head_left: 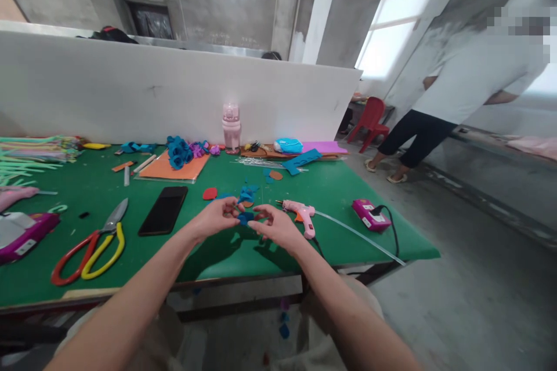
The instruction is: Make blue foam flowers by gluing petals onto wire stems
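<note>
Between my two hands, just above the green table, is a small blue petal-like piece (246,218). My left hand (220,215) pinches its left edge with thumb and fingers. On the other side, the fingertips of my right hand (275,223) close on its right edge. More blue pieces (247,192) lie just beyond my fingers, with a red piece (209,193) to their left. A pink glue gun (301,213) with a clear glue stick rests to the right of my right hand.
Scissors (104,243) and a black phone (163,211) lie at left. Blue paper-like flowers (178,152) sit on orange sheets (174,168). A pink bottle (231,127) stands by the white partition (174,93). A purple box (371,215) with a cord lies right. A person (461,81) stands beyond.
</note>
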A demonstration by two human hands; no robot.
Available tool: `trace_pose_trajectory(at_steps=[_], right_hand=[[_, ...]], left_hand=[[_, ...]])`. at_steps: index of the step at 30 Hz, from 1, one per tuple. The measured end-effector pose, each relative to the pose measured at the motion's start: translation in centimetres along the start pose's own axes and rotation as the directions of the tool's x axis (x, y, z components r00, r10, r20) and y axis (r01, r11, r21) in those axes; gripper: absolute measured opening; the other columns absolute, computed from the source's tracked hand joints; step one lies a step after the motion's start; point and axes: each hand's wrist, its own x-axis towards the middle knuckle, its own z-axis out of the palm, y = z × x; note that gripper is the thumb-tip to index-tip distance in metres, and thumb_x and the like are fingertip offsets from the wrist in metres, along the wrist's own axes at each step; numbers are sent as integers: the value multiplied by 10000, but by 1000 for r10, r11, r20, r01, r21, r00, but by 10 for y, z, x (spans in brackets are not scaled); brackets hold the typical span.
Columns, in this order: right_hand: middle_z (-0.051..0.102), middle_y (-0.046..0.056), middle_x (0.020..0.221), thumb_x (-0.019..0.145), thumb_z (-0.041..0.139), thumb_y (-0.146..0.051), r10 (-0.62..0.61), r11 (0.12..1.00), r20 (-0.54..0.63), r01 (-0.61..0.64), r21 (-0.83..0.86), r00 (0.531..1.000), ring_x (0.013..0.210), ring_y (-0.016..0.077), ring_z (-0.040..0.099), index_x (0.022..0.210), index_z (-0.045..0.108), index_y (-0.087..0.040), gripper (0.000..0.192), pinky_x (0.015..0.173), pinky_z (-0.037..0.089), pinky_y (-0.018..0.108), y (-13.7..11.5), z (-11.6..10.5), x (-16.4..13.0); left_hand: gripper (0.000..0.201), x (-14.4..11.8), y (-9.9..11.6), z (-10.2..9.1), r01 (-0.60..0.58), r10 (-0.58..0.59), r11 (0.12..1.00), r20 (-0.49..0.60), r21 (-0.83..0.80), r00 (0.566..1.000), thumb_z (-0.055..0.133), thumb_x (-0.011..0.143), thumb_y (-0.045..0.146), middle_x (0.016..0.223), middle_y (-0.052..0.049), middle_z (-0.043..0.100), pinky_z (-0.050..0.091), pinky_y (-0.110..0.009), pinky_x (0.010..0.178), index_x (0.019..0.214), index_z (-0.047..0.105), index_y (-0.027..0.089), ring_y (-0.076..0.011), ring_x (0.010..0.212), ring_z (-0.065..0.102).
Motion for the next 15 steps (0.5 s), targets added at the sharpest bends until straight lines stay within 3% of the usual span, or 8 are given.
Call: trace_pose_trajectory(at_steps=[2, 4, 7, 9, 12, 15], right_hand=[[618, -5, 667, 681, 642, -363, 52, 999, 51, -52, 8, 997, 462, 93, 530, 891, 602, -163, 293, 408, 424, 203, 1, 5, 3], [578, -27, 568, 696, 616, -315, 85, 995, 21, -86, 56, 996, 426, 80, 504, 757, 588, -155, 174, 396, 417, 192, 2, 9, 2], [587, -29, 579, 699, 601, -292, 122, 966, -57, -106, 235, 991, 426, 66, 503, 712, 556, -156, 144, 414, 439, 187, 1, 13, -2], [586, -30, 572, 692, 613, -309, 145, 936, -87, -108, 335, 986, 425, 62, 505, 710, 552, -156, 165, 424, 448, 185, -2, 18, -5], [582, -28, 557, 680, 627, -334, 179, 908, -82, -133, 397, 980, 425, 64, 510, 694, 551, -154, 196, 435, 453, 191, -5, 24, -8], [613, -1, 624, 686, 616, -376, 154, 935, -72, -122, 334, 985, 466, 87, 535, 741, 568, -158, 230, 445, 457, 212, -8, 16, -10]], left_hand=[[270, -2, 3, 9, -12, 13, 999, 38, -41, 999, 621, 579, 200, 755, -18, 606, 430, -240, 630, 841, 576, 148, -129, 674, 561], [284, -2, 2, 15, 20, -22, 996, -25, -91, 999, 640, 581, 217, 731, -15, 602, 408, -215, 557, 848, 577, 144, -110, 613, 542], [341, -3, 0, 22, 169, -199, 964, -137, -207, 970, 646, 629, 341, 673, 1, 595, 239, -183, 369, 898, 573, 145, -38, 386, 370], [376, -4, -2, 27, 241, -286, 930, -134, -278, 949, 648, 636, 421, 628, 15, 581, 132, -190, 337, 883, 583, 146, -12, 326, 243], [373, -4, -3, 36, 224, -287, 915, -151, -335, 946, 695, 585, 438, 526, 46, 515, 122, -191, 342, 791, 591, 144, -15, 330, 238], [327, -3, 1, 42, 163, -257, 925, -252, -343, 933, 688, 584, 424, 478, 67, 459, 155, -192, 350, 725, 572, 152, -28, 344, 257]])
